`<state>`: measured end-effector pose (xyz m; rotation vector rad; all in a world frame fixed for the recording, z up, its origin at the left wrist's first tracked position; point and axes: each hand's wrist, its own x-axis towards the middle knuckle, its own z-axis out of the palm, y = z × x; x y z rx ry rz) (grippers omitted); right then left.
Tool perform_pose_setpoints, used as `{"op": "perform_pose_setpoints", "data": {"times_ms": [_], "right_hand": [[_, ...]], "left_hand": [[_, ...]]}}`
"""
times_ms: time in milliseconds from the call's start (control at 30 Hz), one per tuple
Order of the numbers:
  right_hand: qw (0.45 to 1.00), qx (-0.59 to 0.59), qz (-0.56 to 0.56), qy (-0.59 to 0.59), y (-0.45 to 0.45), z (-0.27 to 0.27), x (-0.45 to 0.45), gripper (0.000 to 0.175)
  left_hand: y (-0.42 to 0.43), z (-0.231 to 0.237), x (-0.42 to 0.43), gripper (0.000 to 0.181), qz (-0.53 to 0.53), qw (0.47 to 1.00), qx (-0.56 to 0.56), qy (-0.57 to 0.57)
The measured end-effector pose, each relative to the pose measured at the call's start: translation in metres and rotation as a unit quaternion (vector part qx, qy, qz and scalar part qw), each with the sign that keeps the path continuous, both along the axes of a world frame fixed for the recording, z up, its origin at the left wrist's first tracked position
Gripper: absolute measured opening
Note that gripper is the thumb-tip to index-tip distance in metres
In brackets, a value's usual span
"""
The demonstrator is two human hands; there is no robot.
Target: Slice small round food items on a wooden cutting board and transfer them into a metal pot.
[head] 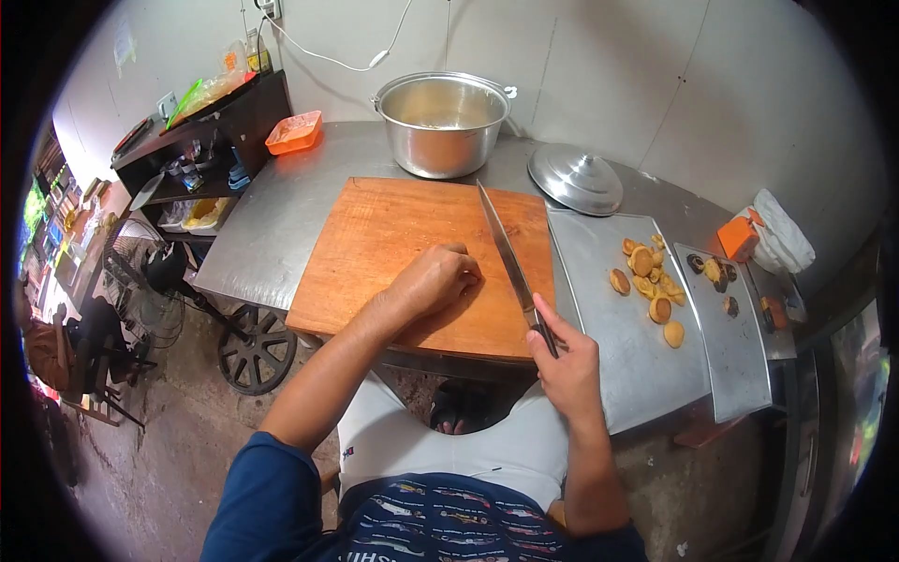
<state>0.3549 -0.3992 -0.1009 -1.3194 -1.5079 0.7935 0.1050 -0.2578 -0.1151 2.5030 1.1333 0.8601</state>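
My right hand (567, 358) grips the dark handle of a long kitchen knife (507, 253). Its blade slants up and left over the right side of a wooden cutting board (379, 232). Near the board's middle, my left hand (437, 279) is low over the wood with its fingers curled inward. Its palm side is hidden, so I cannot tell whether something small is inside it. A few small crumbs dot the board.
Behind the board stand a large metal pot (446, 140) and a metal lid (579, 179). Round yellow-brown cakes (650, 270) lie on a metal tray (618, 365); darker pieces are on a second tray (748, 358). An orange basket (295, 132), a shelf (211, 126) and a pedestal fan (165, 267) are leftward.
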Motion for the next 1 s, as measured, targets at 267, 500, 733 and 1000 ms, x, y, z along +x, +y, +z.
{"op": "perform_pose_setpoints", "data": {"times_ms": [267, 500, 733, 1000], "right_hand": [[0.998, -0.025, 0.010, 0.059, 0.023, 0.000, -0.011, 0.051], [0.997, -0.011, 0.021, 0.068, 0.044, -0.018, -0.016, 0.053], [0.979, -0.059, 0.019, 0.194, 0.050, -0.026, -0.015, 0.055], [0.981, -0.028, 0.040, 0.186, 0.044, -0.038, -0.013, 0.059]], "left_hand": [[-0.020, 0.013, -0.016, 0.022, -0.016, 1.000, -0.008, 0.018], [-0.012, 0.016, -0.016, 0.021, -0.022, 0.999, -0.046, 0.018], [0.003, 0.033, -0.006, 0.015, -0.039, 0.996, -0.029, 0.073], [0.160, 0.082, -0.032, 0.017, 0.104, 0.992, 0.051, -0.049]]}}
